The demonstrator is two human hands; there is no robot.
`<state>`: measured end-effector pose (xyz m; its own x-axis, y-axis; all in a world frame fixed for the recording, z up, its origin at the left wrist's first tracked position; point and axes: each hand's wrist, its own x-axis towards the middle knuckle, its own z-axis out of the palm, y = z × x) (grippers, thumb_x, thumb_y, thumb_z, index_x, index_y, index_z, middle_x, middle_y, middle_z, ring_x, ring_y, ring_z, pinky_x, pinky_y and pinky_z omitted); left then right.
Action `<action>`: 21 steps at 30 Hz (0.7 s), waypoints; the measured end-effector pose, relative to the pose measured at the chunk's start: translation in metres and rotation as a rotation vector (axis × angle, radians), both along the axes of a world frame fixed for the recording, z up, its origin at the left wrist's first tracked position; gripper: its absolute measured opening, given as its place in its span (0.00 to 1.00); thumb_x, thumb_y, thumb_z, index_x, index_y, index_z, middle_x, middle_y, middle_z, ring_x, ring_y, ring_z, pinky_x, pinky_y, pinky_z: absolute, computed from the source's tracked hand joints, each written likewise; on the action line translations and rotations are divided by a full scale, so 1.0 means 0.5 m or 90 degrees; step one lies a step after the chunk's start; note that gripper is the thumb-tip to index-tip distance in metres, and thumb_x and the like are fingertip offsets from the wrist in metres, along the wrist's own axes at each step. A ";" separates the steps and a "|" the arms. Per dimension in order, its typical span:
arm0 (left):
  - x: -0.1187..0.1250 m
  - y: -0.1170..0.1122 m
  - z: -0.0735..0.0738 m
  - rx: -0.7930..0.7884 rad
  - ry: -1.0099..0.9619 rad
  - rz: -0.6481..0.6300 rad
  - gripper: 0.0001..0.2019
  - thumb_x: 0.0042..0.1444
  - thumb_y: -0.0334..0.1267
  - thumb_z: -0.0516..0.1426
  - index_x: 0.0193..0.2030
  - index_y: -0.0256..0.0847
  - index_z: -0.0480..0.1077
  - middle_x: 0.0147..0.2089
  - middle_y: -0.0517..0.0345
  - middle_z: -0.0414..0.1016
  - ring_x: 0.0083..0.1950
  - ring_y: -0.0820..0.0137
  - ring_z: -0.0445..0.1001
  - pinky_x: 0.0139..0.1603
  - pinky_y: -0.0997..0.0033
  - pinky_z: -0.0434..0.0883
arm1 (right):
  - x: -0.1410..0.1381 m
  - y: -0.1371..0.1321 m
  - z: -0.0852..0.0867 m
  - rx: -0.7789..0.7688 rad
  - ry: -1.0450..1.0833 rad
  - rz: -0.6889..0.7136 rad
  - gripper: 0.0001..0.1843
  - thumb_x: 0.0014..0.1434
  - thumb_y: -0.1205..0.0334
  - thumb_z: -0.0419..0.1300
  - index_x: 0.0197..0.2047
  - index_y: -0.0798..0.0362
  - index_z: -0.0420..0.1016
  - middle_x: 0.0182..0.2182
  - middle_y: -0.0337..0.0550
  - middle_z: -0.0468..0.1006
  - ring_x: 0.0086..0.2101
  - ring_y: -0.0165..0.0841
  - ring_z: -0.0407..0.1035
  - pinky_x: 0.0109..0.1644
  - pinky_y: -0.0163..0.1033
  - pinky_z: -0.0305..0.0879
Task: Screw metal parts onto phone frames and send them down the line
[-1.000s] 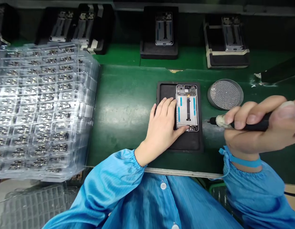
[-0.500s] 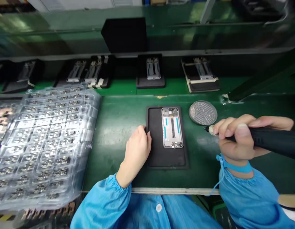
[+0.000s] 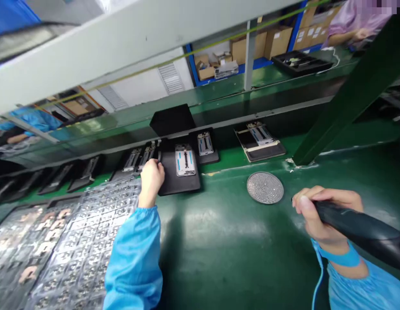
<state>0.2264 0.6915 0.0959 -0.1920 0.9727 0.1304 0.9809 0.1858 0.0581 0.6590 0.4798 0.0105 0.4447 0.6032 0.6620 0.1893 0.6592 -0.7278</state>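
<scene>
My left hand (image 3: 151, 181) is closed on the left edge of a black tray (image 3: 167, 181), raised over the back of the green bench. On that tray lies a phone frame (image 3: 185, 161) with blue strips and a dark ribbon down its middle. At the right, my right hand (image 3: 325, 211) is wrapped round a black electric screwdriver (image 3: 361, 228), its tip pointing left and mostly hidden by the fingers. A round dish of screws (image 3: 265, 187) sits on the bench to the left of that hand.
Clear plastic trays of small parts (image 3: 90, 232) cover the left side. Along the back strip stand more black trays with phone frames, one (image 3: 204, 144) just behind mine and another (image 3: 260, 140) farther right. A green post (image 3: 345, 94) rises at right. Other people work beyond.
My left hand has lifted the black tray with the phone frame from the bench and carried it forward and left to the back strip. My right hand still holds the screwdriver. The view has tilted up.
</scene>
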 end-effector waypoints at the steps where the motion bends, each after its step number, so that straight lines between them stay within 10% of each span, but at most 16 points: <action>1: -0.014 0.025 0.013 -0.002 0.015 0.022 0.18 0.85 0.34 0.52 0.69 0.28 0.80 0.68 0.26 0.88 0.73 0.43 0.88 0.78 0.46 0.82 | -0.004 0.000 -0.001 0.014 -0.012 0.002 0.16 0.71 0.65 0.83 0.48 0.44 0.80 0.29 0.32 0.82 0.22 0.35 0.75 0.32 0.46 0.82; 7: -0.030 0.112 0.021 -0.043 0.047 0.074 0.23 0.85 0.52 0.72 0.73 0.39 0.83 0.71 0.44 0.87 0.68 0.54 0.89 0.73 0.44 0.90 | -0.030 0.006 0.013 0.052 -0.055 -0.064 0.12 0.75 0.66 0.77 0.50 0.43 0.80 0.30 0.32 0.81 0.24 0.36 0.79 0.31 0.45 0.81; 15: 0.099 0.168 -0.015 -0.044 0.014 -0.026 0.26 0.84 0.53 0.72 0.78 0.41 0.81 0.76 0.43 0.84 0.72 0.52 0.88 0.74 0.41 0.90 | -0.019 0.022 0.004 0.040 -0.084 -0.151 0.10 0.75 0.61 0.78 0.48 0.41 0.82 0.32 0.35 0.84 0.25 0.38 0.81 0.30 0.44 0.83; 21: 0.256 0.117 -0.074 -0.045 -0.008 -0.304 0.20 0.83 0.47 0.70 0.74 0.39 0.83 0.78 0.33 0.83 0.82 0.40 0.78 0.84 0.42 0.76 | 0.039 0.009 -0.051 0.010 -0.104 -0.107 0.14 0.66 0.64 0.87 0.47 0.43 0.90 0.35 0.40 0.91 0.27 0.42 0.86 0.32 0.44 0.88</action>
<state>0.3542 0.7502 0.0587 0.2769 0.9590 0.0608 0.9569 -0.2810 0.0734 0.6785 0.4841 -0.0147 0.4243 0.5188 0.7422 0.4118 0.6194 -0.6684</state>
